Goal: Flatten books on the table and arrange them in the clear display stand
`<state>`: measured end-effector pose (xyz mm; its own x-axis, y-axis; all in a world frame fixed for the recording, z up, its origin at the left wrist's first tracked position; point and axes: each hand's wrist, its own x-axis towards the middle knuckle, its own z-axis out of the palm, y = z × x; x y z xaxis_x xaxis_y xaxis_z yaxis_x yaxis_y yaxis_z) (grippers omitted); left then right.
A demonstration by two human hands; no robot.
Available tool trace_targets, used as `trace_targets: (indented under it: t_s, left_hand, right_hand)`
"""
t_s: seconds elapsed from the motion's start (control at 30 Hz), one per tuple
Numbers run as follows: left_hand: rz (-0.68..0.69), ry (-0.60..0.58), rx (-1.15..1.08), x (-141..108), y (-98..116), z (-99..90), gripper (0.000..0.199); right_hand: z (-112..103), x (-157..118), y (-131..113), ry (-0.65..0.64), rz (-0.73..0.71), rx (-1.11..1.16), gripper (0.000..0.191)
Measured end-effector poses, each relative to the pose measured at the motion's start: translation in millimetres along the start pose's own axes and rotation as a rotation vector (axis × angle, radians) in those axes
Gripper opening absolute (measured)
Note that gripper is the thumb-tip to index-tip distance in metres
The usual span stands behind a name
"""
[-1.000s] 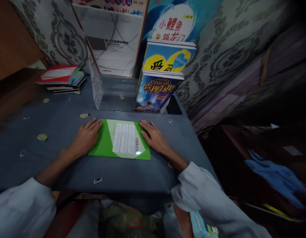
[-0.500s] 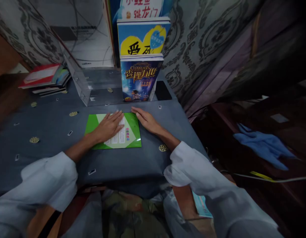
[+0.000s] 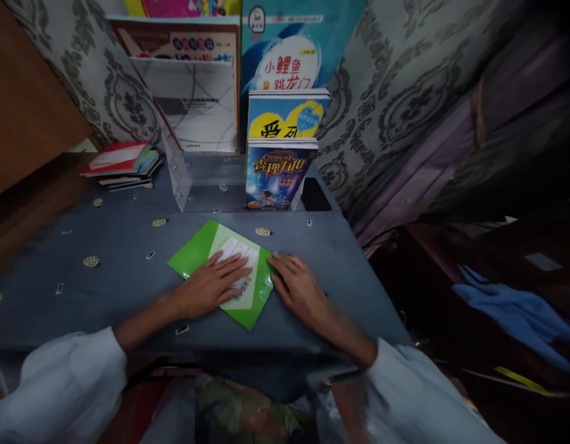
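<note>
A thin green book (image 3: 199, 245) with a pale panel of print lies flat and turned at a slant on the dark blue tablecloth. Across its cover rests my left hand (image 3: 215, 283), flat with the fingers stretched out, hiding part of the print. My right hand (image 3: 301, 287) is at the book's right corner; its fingertips touch or nearly touch the edge, fingers extended. Beyond the hands, a clear stand (image 3: 211, 200) holds upright books, the front one a dark blue comic-style book (image 3: 275, 179).
A black phone (image 3: 316, 195) lies right of the stand. Several stacked books (image 3: 122, 161) sit at the back left. The tablecloth (image 3: 127, 283) has a pineapple pattern. To the right, a blue cloth (image 3: 511, 308) lies on a dark surface beyond the table edge.
The green book has turned from nearly square to a slant. Both hands appear lower in view with it, and the camera has tilted up, showing more of the upright books.
</note>
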<state>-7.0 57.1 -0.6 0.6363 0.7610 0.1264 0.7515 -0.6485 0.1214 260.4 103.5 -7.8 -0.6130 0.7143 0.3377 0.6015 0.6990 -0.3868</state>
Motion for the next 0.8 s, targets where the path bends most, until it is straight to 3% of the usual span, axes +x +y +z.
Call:
trace_targets:
  t_s: [0.17, 0.27, 0.37, 0.47, 0.57, 0.7, 0.8]
  left_hand:
    - [-0.098, 0.019, -0.042, 3, -39, -10.5, 0.048]
    - [-0.236, 0.121, 0.018, 3, -48, -10.4, 0.045]
    - [-0.382, 0.210, 0.089, 1, -48, -9.6, 0.040]
    - [-0.478, 0.253, 0.117, -2, -48, -8.3, 0.037]
    - [-0.522, 0.265, 0.107, -3, -48, -6.8, 0.037]
    - [-0.549, 0.197, 0.041, -5, -47, -8.1, 0.038]
    - [-0.531, 0.147, 0.028, -6, -46, -10.7, 0.039]
  right_hand:
    - [-8, -41, -46, 0.020, -0.005, -0.053, 0.034]
    - [-9, -46, -59, 0.031, -0.043, -0.043, 0.033]
    - [-14, -35, -57, 0.034, -0.085, -0.045, 0.028]
    - [-18, -4, -52, 0.036, -0.126, -0.035, 0.028]
    - [-9, 50, -58, -0.015, -0.193, 0.071, 0.034]
    - [31, 128, -76, -0.200, -0.250, 0.298, 0.049]
    - [61, 165, -79, -0.344, -0.236, 0.360, 0.061]
